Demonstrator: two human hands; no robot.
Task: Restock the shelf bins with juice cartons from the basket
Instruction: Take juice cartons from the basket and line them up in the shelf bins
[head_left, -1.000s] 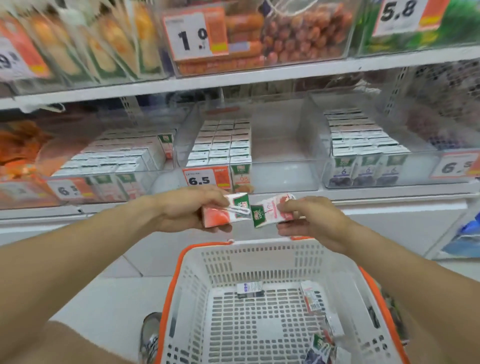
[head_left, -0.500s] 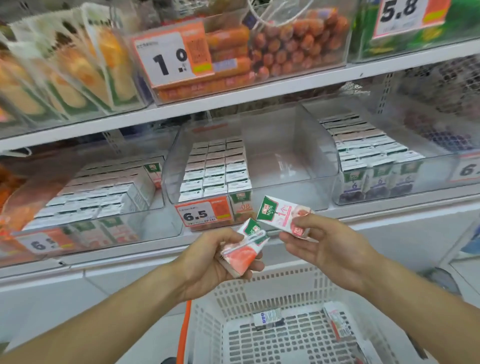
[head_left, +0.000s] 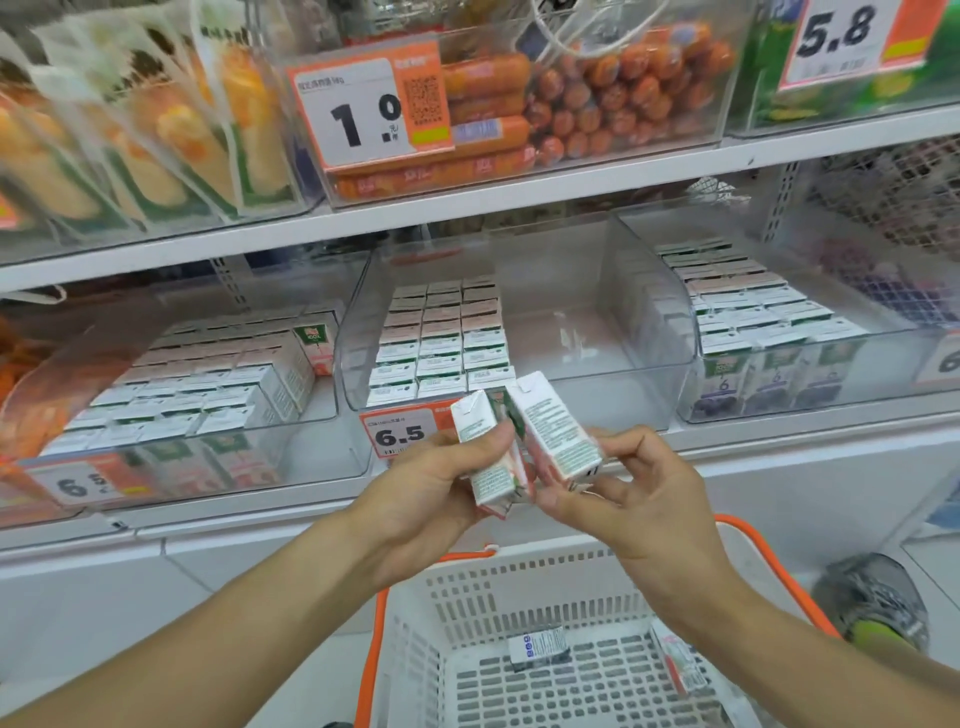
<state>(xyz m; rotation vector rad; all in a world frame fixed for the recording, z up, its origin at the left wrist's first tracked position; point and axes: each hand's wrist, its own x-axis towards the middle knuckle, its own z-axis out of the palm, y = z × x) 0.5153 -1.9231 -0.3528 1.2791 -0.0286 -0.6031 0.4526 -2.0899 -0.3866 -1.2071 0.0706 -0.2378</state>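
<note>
My left hand (head_left: 431, 483) grips a small white-and-pink juice carton (head_left: 485, 457), thumb across its side. Beside it, my right hand (head_left: 634, 499) pinches a second carton (head_left: 556, 426) of the same kind. Both cartons stand nearly upright and touch each other in front of the middle clear bin (head_left: 597, 332), just above its 6.5 price tag (head_left: 402, 428). That bin holds three rows of cartons on its left side, and its right half is bare. The white basket with orange trim (head_left: 519, 587) sits below my hands, with a few loose cartons (head_left: 537, 644) on its floor.
Left bin (head_left: 332, 415) and right bin (head_left: 691, 364) on the same shelf are packed with cartons. The shelf above carries bins of sausages (head_left: 597, 98) and snack packs (head_left: 156, 135). A shoe (head_left: 878, 608) stands on the floor right of the basket.
Both hands rose toward the middle bin. The cartons were turned from lying sideways to nearly upright and brought side by side, now touching.
</note>
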